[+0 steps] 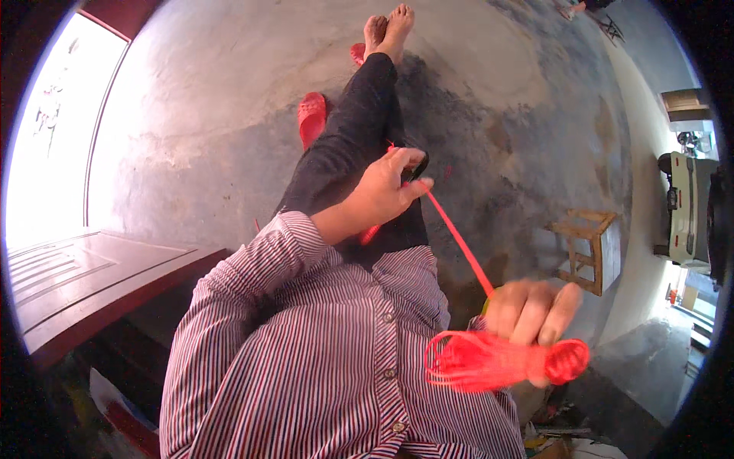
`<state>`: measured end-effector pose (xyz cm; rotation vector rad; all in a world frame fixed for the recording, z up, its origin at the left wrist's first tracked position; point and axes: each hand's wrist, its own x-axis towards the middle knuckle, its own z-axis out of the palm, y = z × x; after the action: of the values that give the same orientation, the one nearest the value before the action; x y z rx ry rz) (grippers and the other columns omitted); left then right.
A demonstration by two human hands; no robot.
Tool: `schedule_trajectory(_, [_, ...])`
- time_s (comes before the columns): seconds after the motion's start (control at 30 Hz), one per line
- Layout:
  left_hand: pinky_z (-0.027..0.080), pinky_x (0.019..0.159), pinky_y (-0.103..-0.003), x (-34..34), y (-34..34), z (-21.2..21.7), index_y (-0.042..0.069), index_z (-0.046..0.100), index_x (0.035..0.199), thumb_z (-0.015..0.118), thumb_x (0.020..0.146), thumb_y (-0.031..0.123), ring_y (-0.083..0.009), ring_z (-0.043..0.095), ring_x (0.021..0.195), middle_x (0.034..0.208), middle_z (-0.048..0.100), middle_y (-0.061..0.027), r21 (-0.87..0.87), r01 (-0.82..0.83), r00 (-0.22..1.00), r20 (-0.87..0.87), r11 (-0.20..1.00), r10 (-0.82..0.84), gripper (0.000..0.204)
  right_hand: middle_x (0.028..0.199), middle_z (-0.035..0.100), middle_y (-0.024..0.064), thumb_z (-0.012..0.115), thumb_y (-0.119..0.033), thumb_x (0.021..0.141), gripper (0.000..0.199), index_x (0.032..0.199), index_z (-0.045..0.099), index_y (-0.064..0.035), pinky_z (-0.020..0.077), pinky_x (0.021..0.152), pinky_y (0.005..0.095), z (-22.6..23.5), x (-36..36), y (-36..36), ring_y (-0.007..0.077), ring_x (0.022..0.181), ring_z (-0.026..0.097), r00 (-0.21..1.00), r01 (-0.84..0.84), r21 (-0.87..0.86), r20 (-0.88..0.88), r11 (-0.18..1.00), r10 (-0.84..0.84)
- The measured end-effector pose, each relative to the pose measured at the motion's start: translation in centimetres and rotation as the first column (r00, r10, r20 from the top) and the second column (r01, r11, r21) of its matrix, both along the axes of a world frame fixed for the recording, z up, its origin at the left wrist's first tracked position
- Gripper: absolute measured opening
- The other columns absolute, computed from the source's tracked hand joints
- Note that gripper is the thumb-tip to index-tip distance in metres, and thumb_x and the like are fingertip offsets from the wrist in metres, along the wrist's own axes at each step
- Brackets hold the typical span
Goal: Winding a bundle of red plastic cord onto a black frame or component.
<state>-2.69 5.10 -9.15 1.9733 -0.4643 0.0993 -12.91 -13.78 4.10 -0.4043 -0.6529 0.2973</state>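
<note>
At the centre of the head view, my left hand [375, 191] hovers over my dark trousers [336, 172], its striped sleeve [260, 268] slanting up from the lower left. Thumb and fingers curl inward, holding a red strand [461, 243], with a dark curved thing [420, 164] between them that I can't identify. Taut, the strand runs down to my right hand [527, 306] at the lower right, whose blurred fingers bend over a gathered bundle of red cord [485, 363], gripping it. Dark marks in the bright opening [57, 168] at upper left are too washed out to read.
</note>
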Motion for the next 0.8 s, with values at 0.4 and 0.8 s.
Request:
schedule_trajectory(0.4, [0.050,0.059,-0.041,3.9,0.2,-2.6,0.000,0.061,0.089,0.052,0.091,0.020,-0.0345,0.063,0.063,0.072,0.063,-0.0212,0.216,0.094,0.966,-0.255,0.972,-0.037,0.022,0.088,0.063,0.0118,0.072,-0.004,0.071,0.028,0.098,0.063,-0.0041,0.0505,0.074,0.0318,-15.1,9.0,2.2,0.0228,0.085,0.064,0.875,0.167,-0.965,0.240,-0.204,-0.421])
schedule_trajectory(0.8, [0.040,0.046,-0.027,3.4,-0.1,2.0,0.000,0.061,0.075,0.056,0.079,0.008,-0.0125,0.051,0.057,0.070,0.057,-0.0052,-0.395,-0.087,0.609,-0.748,0.914,-0.265,0.010,0.096,0.065,0.0124,0.075,-0.009,0.073,0.031,0.102,0.063,-0.0014,0.0500,0.076,0.0343,-10.8,6.0,0.9,0.0251,0.084,0.064,0.604,0.573,-0.788,0.591,-0.223,-0.534])
